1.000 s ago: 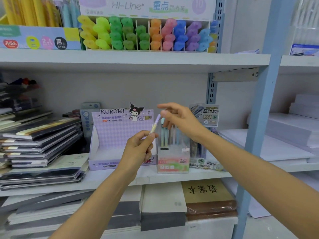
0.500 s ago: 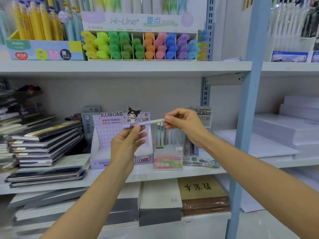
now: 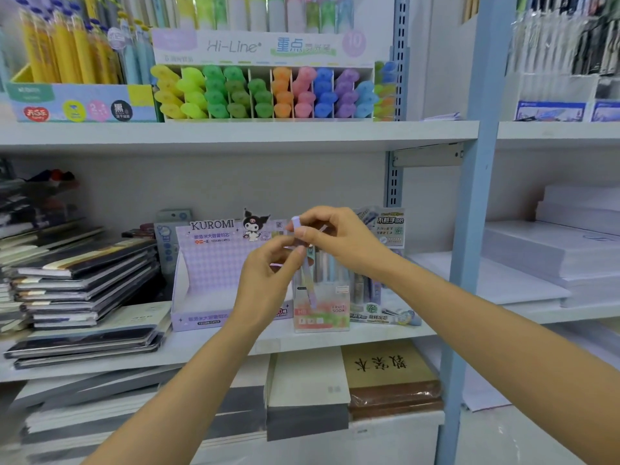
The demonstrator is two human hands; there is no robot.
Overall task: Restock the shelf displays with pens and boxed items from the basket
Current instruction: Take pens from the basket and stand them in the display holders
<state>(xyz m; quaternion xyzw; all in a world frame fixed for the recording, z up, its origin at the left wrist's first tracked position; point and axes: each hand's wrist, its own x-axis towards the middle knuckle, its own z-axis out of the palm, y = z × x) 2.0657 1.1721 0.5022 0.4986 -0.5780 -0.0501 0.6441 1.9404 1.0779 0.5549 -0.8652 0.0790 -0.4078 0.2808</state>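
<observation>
Holding a pastel pen (image 3: 309, 284) near-upright, two-handed, in front of the Fruit Soda box (image 3: 332, 313) on the shelf.
Right hand (image 3: 339, 243) pinches the lavender top; left hand (image 3: 265, 283) curls round the mid-barrel, hiding it. Tip blurred against the clear plastic box, beside the cardboard Kuromi display (image 3: 208, 273).

The left grip (image 3: 265, 276) and right grip (image 3: 339, 239) both pinch a pastel pen (image 3: 308, 286), held nearly upright with its lilac end up, before the Fruit Soda pen box (image 3: 322, 315) on the middle shelf (image 3: 214, 342). A Kuromi display box (image 3: 214, 273) stands just beside it; stacked notebooks (image 3: 84, 280) lie farther left, and highlighters (image 3: 261, 92) sit above.
</observation>
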